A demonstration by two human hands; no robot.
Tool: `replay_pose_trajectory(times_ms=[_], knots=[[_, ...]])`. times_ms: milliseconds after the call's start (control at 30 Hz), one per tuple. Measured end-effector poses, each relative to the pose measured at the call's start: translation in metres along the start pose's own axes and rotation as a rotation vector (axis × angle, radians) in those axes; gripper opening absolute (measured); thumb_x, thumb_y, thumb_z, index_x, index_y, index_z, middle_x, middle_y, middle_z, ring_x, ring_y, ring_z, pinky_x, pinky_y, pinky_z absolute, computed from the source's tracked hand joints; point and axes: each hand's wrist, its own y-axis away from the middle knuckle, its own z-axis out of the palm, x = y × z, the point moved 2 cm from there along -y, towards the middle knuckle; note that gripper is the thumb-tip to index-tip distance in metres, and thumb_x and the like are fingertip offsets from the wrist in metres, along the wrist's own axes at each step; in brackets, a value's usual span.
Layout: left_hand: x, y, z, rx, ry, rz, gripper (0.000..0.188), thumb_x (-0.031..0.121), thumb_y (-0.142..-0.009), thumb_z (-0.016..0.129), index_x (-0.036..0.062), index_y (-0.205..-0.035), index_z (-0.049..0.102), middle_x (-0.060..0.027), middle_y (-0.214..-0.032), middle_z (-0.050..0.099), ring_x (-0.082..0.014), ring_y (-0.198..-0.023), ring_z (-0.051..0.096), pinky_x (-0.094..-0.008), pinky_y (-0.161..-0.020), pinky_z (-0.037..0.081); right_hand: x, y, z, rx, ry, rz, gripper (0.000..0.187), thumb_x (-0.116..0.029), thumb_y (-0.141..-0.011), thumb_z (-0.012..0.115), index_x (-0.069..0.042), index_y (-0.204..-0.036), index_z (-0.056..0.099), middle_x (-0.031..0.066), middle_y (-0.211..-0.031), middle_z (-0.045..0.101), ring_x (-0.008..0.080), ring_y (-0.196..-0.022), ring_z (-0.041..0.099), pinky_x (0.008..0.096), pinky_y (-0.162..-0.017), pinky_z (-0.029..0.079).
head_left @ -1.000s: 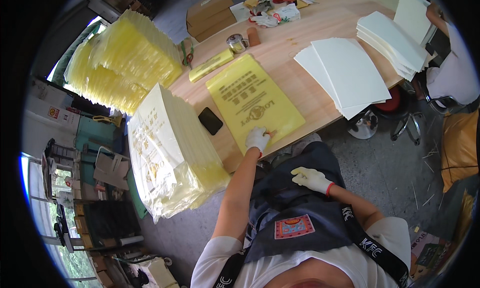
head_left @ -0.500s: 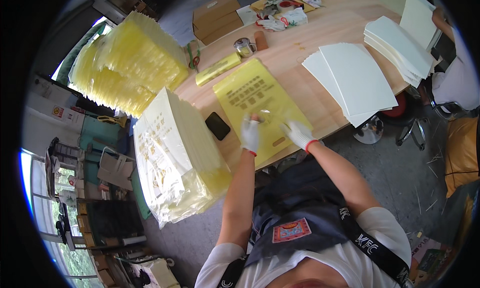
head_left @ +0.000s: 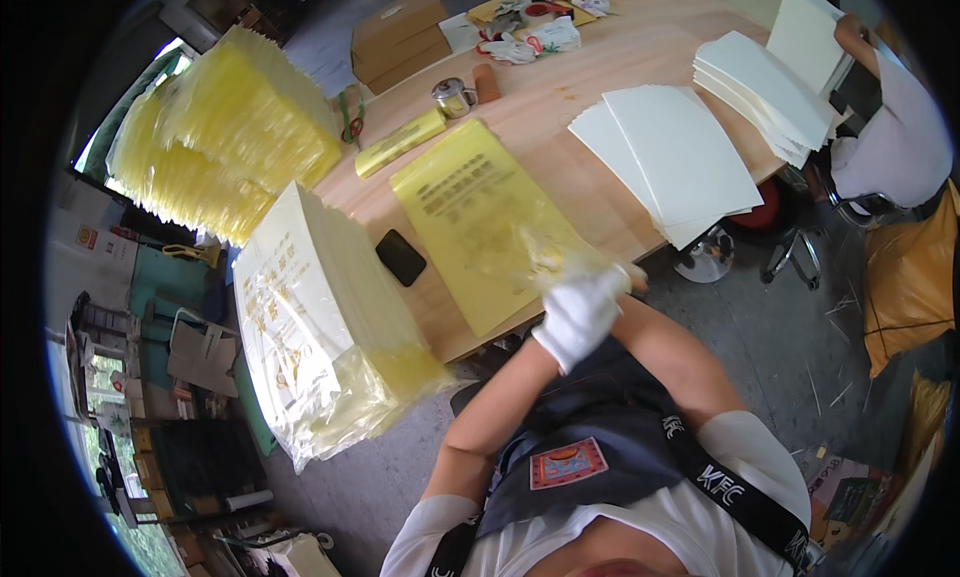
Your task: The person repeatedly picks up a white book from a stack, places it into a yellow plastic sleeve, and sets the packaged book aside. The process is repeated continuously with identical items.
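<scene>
Bag (head_left: pixel 465 237) = yel., printed, lying mid-table (head_left: pixel 540 107) at the near edge; clock below is centred on it, 12 pointing away from the wearer. Change vs. a moment ago: hands, apart on the bag then, are now bunched tog. at its 4 o'clock, & the near-R end is ruffled & raised, approx. Prob. means both hands work that end at once while the far end, toward 12, stays flat. L hand (head_left: pixel 578 312), white-gloved, is blurred & in front; R hand is mostly hidden behind it, w/ just the R forearm (head_left: pixel 675 367) plain to see. Can't tell which hand, if either, is clamped on film. Nor can I tell if anything's inside the bag.

Containers etc., L to R: yel. stack (head_left: pixel 250 97) at 10, many thin layers, shiny, seemingly in clear wrap. Pile (head_left: pixel 285 277) at 8: white printed top, yel. edges, clear film around it, loose & crumpled at the near end; can't tell if sealed. Scissors (head_left: pixel 352 127) betw. 10 & 11. Carton (head_left: pixel 395 32) far off at 11, contents n/v. Phone (head_left: pixel 401 257) near 9, just beside the bag. Mug (head_left: pixel 455 104) approx. 12, insides too small to read. Boards (head_left: pixel 680 162) at 2, white, fanned, well apart from the bag. Sack (head_left: pixel 910 287) at 3, orange, on the floor, contents n/v.
</scene>
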Motion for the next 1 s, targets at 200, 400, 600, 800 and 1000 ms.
replay_pose_trajectory(times_ms=[200, 400, 600, 800, 1000], knots=[[0.022, 0.032, 0.021, -0.252, 0.084, 0.06, 0.028, 0.003, -0.073, 0.065, 0.0114, -0.1, 0.062, -0.0126, -0.079, 0.064, -0.0331, -0.07, 0.064, -0.0424, -0.061, 0.051, 0.004, -0.004, 0.002, -0.18, 0.086, -0.173, 0.03, -0.033, -0.091, 0.058, -0.012, -0.112, 0.062, 0.0107, -0.113, 0.065, 0.0303, -0.103, 0.06, 0.0389, -0.088, 0.048], [-0.107, 0.061, 0.012, 0.185, 0.078, -0.425, 0.013, 0.006, -0.092, 0.059, 0.0065, -0.103, 0.066, -0.0095, -0.082, 0.067, -0.0156, -0.067, 0.061, -0.0284, -0.064, 0.049, 0.072, 0.037, -0.1, -0.3, -0.014, 0.038, 0.044, -0.032, -0.089, 0.061, -0.017, -0.13, 0.054, 0.0096, -0.129, 0.056, 0.0311, -0.125, 0.047, 0.0432, -0.105, 0.038], [-0.127, 0.057, 0.036, 0.068, 0.427, -0.613, 0.014, 0.009, -0.096, 0.056, 0.0052, -0.107, 0.064, 0.0005, -0.075, 0.059, -0.0066, -0.062, 0.053, -0.023, -0.056, 0.044, 0.172, 0.045, -0.16, 0.005, 0.553, 0.091, 0.051, -0.041, -0.088, 0.061, -0.017, -0.132, 0.051, 0.0055, -0.139, 0.045, 0.03, -0.13, 0.041, 0.0444, -0.108, 0.033], [-0.128, 0.026, 0.073, -0.04, 0.627, -0.54, 0.019, 0.012, -0.097, 0.055, 0.0018, -0.113, 0.06, -0.0014, -0.089, 0.06, -0.0088, -0.074, 0.057, -0.0236, -0.067, 0.046, 0.232, 0.03, -0.155, -0.093, 0.602, -0.035, 0.046, -0.043, -0.091, 0.054, -0.018, -0.13, 0.054, 0.0057, -0.129, 0.056, 0.0244, -0.119, 0.053, 0.0387, -0.1, 0.042], [-0.138, 0.011, 0.107, -0.207, 1.2, -0.674, 0.041, 0.032, -0.098, 0.054, 0.002, -0.126, 0.054, -0.0066, -0.104, 0.061, -0.0145, -0.09, 0.059, -0.029, -0.078, 0.048, 0.1, 0.046, -0.173, 0.129, 0.737, -0.447, 0.024, -0.028, -0.092, 0.048, -0.02, -0.109, 0.062, 0.0029, -0.099, 0.063, 0.0225, -0.078, 0.062, 0.0397, -0.069, 0.05]])
